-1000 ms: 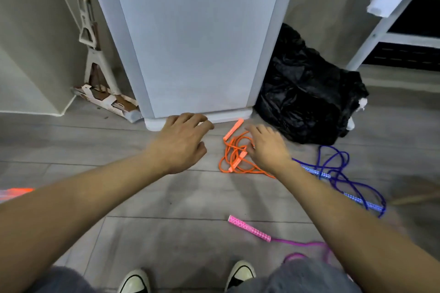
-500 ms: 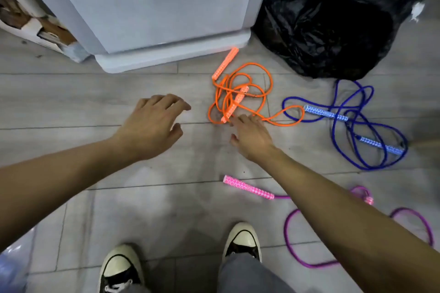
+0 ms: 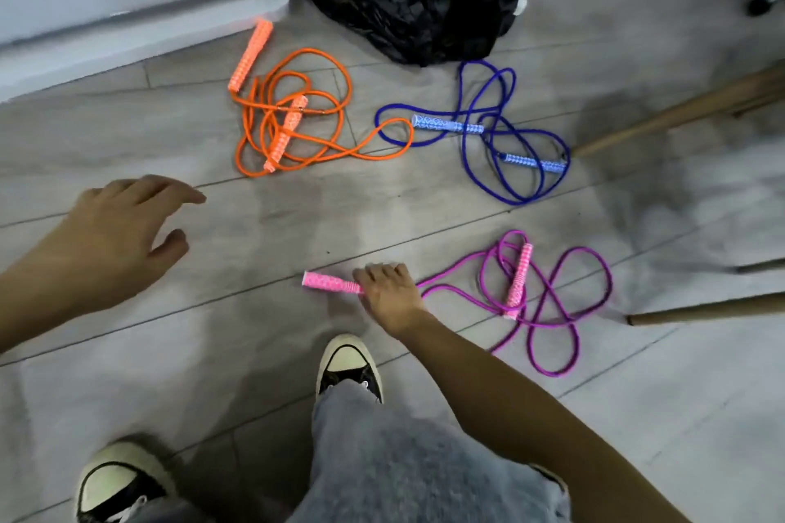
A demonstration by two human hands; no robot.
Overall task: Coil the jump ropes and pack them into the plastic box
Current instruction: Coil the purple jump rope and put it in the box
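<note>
Grey plank floor (image 3: 255,352) carries my pink jump rope (image 3: 548,297); its near handle (image 3: 325,281) lies lengthwise left-right, free end leftward, my right hand (image 3: 388,295) gripping it. Left hand (image 3: 110,234) hovers, fingers loose.

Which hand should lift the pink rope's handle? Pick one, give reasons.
Right. The right hand already rests on the pink handle; the left hand hovers open, apart from every rope.
</note>
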